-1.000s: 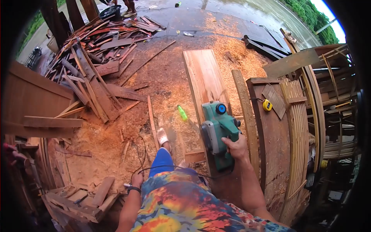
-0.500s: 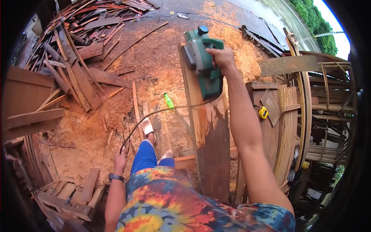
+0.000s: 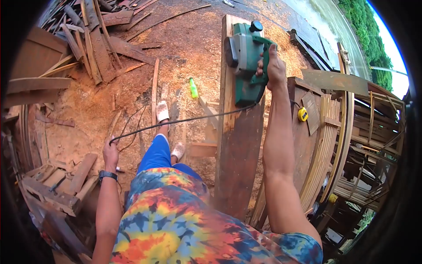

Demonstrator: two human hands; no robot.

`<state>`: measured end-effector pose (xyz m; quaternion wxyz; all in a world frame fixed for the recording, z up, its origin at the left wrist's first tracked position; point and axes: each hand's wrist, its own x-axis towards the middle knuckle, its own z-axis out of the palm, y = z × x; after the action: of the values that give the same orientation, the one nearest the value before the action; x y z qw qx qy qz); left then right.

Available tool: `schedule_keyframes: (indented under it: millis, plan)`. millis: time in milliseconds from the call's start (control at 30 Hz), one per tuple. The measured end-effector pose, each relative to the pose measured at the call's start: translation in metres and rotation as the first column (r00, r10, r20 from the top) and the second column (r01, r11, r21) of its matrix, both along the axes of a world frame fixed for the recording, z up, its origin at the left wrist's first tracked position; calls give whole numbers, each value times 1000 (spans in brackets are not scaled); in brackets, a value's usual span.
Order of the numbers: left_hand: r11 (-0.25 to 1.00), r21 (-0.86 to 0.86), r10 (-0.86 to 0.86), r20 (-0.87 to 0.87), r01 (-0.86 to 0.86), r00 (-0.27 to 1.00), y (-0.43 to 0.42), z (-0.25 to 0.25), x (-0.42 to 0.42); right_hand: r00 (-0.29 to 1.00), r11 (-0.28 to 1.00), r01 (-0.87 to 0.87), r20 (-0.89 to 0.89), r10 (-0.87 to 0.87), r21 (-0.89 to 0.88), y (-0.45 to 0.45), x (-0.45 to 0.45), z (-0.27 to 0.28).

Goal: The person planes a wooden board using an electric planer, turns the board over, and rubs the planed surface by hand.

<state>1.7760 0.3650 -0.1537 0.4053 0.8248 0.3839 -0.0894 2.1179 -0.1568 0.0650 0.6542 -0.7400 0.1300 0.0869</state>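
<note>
My right hand (image 3: 273, 69) is wrapped round the rear handle of a green and grey electric planer (image 3: 247, 66). The planer rests on the far part of a long wooden plank (image 3: 237, 158), whose near surface is dark brown and whose far part shows paler, bare wood. From the planer's back a black power cord (image 3: 184, 120) runs left to my left hand (image 3: 110, 152). The fingers of that hand are closed on the cord, holding it out to the side, off the plank.
Wood shavings (image 3: 132, 88) cover the ground. A green bottle (image 3: 193, 88) lies beyond my feet. To the right, a yellow tape measure (image 3: 303, 114) sits on a wooden panel beside stacked wood strips (image 3: 323, 145). Scrap boards (image 3: 90, 48) are heaped at the far left.
My left hand has moved out to the left, and the cord now stretches straighter. The planer remains on the plank in my right hand, appearing farther right as the view has shifted.
</note>
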Motion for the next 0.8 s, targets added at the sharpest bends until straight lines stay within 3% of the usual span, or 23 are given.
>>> schedule_keyframes:
  millis: [100, 167, 400, 500, 567, 733, 800]
  plan:
    - [998, -8, 62, -99, -63, 993, 7, -19, -52, 998, 999, 28, -48, -29, -19, 5, -105, 3]
    - [997, 7, 81, -148, -81, 986, 20, -62, -94, 998, 998, 29, -52, -32, -53, 5, -179, 5]
    - [995, 89, -30, -190, 47, 981, -10, -68, -151, 989, 995, 90, -112, -94, -44, 4, -386, 5]
    - [999, 25, -41, -247, 49, 968, -33, -34, -136, 983, 995, 90, -154, -97, -54, 2, -389, 4]
    - [995, 49, -74, -256, 90, 964, -31, -50, -138, 990, 996, 54, -124, -62, -69, 6, -364, 6]
    - [997, -80, -25, -296, 2, 955, -26, -68, -122, 996, 996, 47, -69, -52, -75, 17, -238, 0]
    - [998, -52, 19, -191, -29, 981, -31, -71, -114, 997, 996, 55, -54, -58, -63, 24, -176, 0]
